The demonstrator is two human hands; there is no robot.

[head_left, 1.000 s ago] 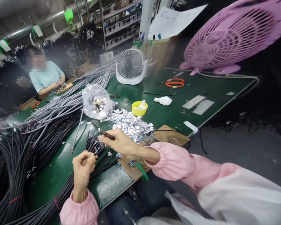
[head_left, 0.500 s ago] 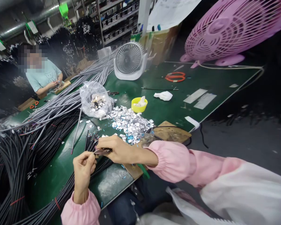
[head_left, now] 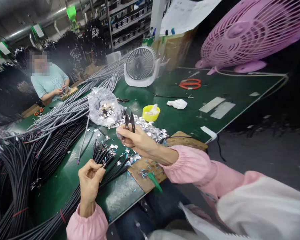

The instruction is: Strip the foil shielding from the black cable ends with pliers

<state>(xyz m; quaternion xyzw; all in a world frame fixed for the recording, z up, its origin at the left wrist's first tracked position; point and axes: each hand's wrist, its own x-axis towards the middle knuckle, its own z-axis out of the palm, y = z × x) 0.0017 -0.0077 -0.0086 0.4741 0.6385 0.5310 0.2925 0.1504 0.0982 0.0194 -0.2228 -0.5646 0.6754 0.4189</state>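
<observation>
My right hand [head_left: 141,143] is closed around a pair of black thread snips [head_left: 130,122], their two blades pointing up and apart. A small greyish piece [head_left: 119,135] shows at its fingertips; I cannot make out what it is. My left hand [head_left: 88,181] pinches a cable end [head_left: 104,164] between thumb and forefinger. Just behind it lie the stripped ends of a black cable bundle [head_left: 101,151], with coloured wires showing. Foil scraps [head_left: 152,129] are heaped behind my right hand, and blue bits [head_left: 143,173] lie on a wooden board [head_left: 137,171] below it.
Grey cables [head_left: 65,111] and black cable coils [head_left: 17,173] fill the left side. A plastic bag [head_left: 100,100] of scraps, a yellow dish [head_left: 151,117], a white fan [head_left: 140,66] and a pink fan [head_left: 235,36] stand beyond. A co-worker [head_left: 50,81] sits across the green table [head_left: 187,123].
My right hand has moved up and away from my left hand, and the snips have turned from pointing left to pointing up. My left hand stays almost in place, pinching the cable end.
</observation>
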